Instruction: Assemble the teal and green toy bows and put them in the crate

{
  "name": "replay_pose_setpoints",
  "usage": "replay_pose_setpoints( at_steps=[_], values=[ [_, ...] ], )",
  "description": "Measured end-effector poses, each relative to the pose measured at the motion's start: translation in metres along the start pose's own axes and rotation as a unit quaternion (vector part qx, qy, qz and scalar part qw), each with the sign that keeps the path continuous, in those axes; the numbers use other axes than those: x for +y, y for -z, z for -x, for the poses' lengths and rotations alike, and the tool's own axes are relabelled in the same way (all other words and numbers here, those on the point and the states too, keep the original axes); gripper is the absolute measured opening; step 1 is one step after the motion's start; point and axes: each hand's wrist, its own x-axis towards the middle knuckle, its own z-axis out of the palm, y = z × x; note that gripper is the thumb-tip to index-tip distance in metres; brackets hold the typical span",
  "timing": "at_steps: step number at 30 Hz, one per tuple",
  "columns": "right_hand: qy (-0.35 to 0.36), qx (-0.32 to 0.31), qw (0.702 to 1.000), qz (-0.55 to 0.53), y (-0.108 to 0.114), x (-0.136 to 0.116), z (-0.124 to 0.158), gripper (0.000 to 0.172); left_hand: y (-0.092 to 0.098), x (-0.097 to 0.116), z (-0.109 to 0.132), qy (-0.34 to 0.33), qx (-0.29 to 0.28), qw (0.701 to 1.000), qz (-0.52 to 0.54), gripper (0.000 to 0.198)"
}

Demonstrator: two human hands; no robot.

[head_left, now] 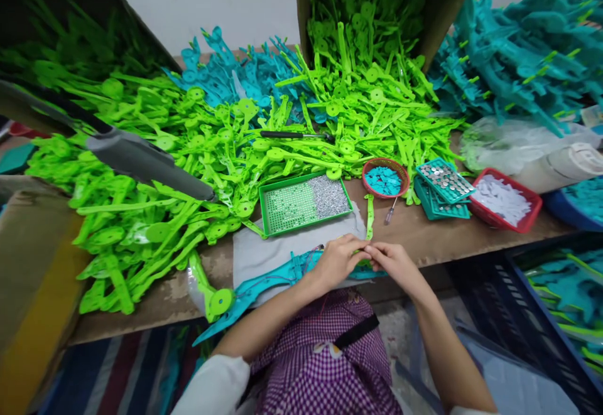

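Observation:
My left hand [336, 259] and my right hand [392, 262] meet at the near edge of the table, fingers curled together over a teal plastic part [264, 284] that stretches off to the left. A small green piece shows between the fingertips. Both hands grip the assembly; what exactly sits under the fingers is hidden. Just behind them lies a green tray [304, 202] of tiny screws, a green plastic strip [370, 215] and a small screwdriver [391, 211].
A huge heap of green plastic parts [188, 151] covers the table, with teal parts [518, 57] at the back and right. A red bowl of teal bits [385, 177], a teal tray of button cells [445, 181] and a red tray of white pieces [504, 199] stand at right. A dark crate [556, 314] sits below.

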Motion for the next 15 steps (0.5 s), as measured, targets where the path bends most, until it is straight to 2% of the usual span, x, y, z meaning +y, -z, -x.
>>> replay_pose_setpoints(
  at_steps=[2, 6, 9, 15],
  values=[
    [-0.013, 0.008, 0.999, -0.048, -0.005, 0.006, 0.001, 0.047, 0.001, -0.009, 0.005, -0.015, 0.011, 1.000, -0.005, 0.021],
    [-0.029, 0.084, 0.986, -0.141, -0.016, 0.015, 0.002, 0.043, 0.010, -0.017, 0.009, -0.039, 0.019, 0.999, 0.006, 0.020],
    [-0.021, 0.079, 0.984, -0.160, -0.022, 0.016, 0.002, 0.036, 0.014, -0.013, 0.008, -0.039, 0.011, 0.999, 0.023, 0.020],
    [-0.020, 0.062, 0.982, -0.179, -0.024, 0.010, 0.003, 0.035, 0.020, -0.005, 0.007, 0.022, 0.037, 0.996, 0.080, 0.021]
  ],
)
